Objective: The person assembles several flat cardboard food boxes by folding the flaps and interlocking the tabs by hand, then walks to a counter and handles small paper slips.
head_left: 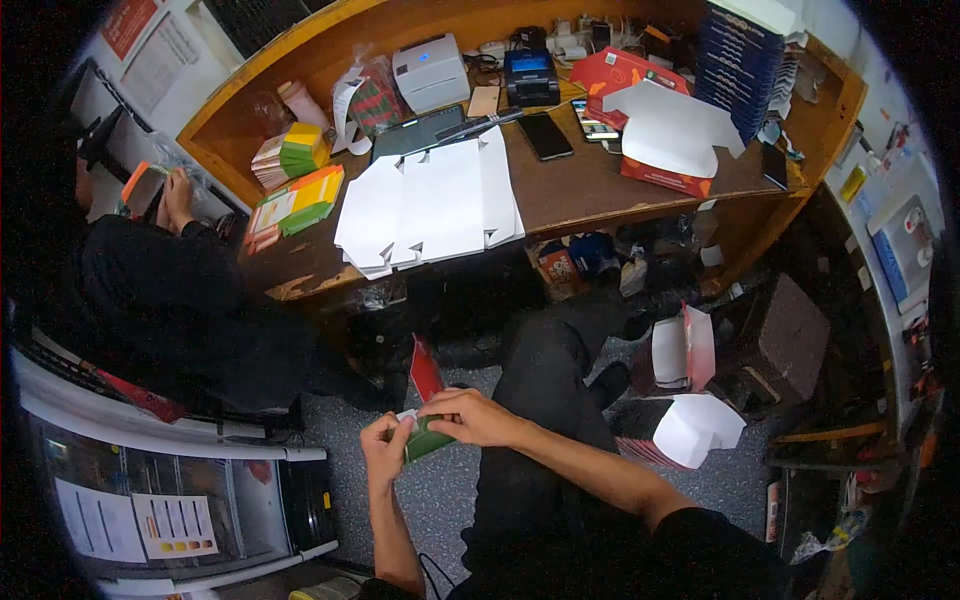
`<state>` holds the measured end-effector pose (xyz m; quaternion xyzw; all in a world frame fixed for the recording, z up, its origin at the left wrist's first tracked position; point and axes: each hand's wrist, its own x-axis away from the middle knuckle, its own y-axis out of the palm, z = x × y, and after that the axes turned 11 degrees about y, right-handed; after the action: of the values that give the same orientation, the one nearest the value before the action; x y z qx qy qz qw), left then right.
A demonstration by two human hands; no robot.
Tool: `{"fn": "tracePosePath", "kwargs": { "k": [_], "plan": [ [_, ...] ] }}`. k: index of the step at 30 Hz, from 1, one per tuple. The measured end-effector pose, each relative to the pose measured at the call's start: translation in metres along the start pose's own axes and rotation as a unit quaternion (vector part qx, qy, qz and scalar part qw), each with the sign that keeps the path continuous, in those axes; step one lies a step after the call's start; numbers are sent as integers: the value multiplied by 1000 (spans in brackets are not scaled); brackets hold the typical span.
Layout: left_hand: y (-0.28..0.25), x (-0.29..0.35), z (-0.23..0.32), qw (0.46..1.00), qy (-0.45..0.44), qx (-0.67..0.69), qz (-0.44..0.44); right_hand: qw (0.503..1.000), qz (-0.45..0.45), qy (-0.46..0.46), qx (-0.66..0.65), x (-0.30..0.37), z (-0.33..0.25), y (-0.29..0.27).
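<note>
A brown desk (pixel 590 185) is spanning the far side, bearing white card blanks (pixel 430 205). Nearer, left of centre, a red-and-green carton (pixel 430 441) is being held: the right hand (pixel 474 415) is gripping its right side, the left hand (pixel 382 450) is pinching its left edge. Pressing evenly, close to the folds, is probably shaping it best.

Your left head camera, a wide fisheye, looks down and forward at your left hand (pixel 384 446) and right hand (pixel 468 416) nearby, with the bench (pixel 592 188) beyond.
</note>
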<state>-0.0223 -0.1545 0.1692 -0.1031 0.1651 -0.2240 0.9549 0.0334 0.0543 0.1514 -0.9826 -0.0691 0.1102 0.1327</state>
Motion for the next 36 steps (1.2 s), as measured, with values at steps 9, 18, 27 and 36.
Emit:
{"fn": "tracePosePath", "kwargs": {
  "k": [9,18,27,36],
  "plan": [
    [-35,-7,15,997,-77,-10,30,998,20,11,-53,3,-14,-9],
    [-84,34,14,971,83,224,31,855,0,238,-462,-2,2,-12],
    [23,-6,14,943,-12,119,309,823,-97,323,-457,1,-6,-17],
    [84,15,22,941,128,36,311,690,10,299,-659,-12,31,-7]
  ]
}}
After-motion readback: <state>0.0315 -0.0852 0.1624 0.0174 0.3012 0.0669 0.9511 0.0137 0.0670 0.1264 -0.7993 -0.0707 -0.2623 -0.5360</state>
